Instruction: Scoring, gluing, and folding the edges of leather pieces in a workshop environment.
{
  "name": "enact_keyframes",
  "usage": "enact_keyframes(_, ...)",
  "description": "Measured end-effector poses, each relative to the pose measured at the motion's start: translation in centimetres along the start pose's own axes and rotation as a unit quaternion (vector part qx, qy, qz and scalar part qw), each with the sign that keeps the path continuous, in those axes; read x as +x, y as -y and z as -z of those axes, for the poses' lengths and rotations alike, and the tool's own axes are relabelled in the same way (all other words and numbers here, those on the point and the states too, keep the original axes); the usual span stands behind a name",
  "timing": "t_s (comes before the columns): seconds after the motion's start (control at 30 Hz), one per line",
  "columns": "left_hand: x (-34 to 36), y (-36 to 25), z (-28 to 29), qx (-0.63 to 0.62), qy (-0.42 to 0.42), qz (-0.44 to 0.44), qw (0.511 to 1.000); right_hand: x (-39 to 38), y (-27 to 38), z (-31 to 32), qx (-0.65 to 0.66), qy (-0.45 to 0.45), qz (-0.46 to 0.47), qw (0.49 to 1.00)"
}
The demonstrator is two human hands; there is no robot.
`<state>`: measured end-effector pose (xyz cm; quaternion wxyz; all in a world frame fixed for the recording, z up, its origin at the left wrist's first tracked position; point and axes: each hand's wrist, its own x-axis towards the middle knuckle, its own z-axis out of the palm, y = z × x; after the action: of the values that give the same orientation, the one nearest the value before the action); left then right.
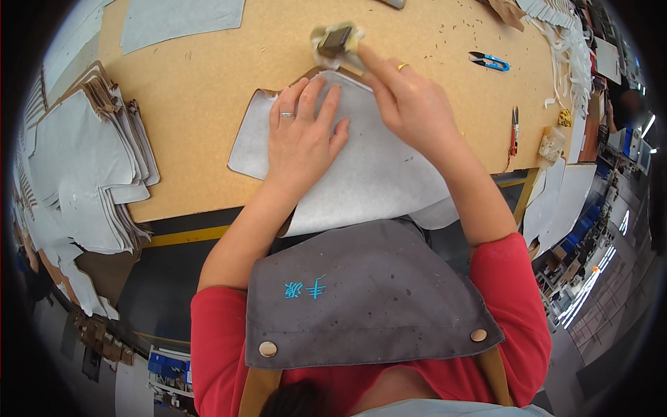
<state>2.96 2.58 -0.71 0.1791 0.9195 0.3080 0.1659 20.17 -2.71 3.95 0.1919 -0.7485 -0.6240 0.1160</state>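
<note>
A grey-white sheet piece (375, 160) with a brown edge lies on the tan tabletop (187, 125) before me and hangs over the near edge. My left hand (303, 135) rests flat on it, fingers spread, fingertips close to its far folded edge. Just beyond that edge, my right hand (413, 104) grips a small tool (335, 42) with a dark block-shaped head and pale wrapping. Blur and my fingers partly hide the tool, so its exact kind does not show.
At the left stands a stack of similar grey-white pieces (83, 167). Blue thread snips (490, 61) and red-handled snips (514, 132) lie to the right. Pale strips (577, 55) hang along the right side. A grey sheet (180, 24) lies at the far left.
</note>
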Motion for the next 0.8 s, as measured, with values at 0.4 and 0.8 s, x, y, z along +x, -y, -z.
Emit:
enact_keyframes(0.4, -0.5, 0.0, -0.1, 0.01, -0.001, -0.004, 1.0, -1.2, -0.5, -0.1, 0.095, -0.111, -0.054, 0.988)
enact_keyframes(0.8, 0.6, 0.0, 0.7, -0.015, 0.0, -0.002, 1.0, -3.1, 0.6, -1.4, 0.002, -0.022, -0.03, 0.999)
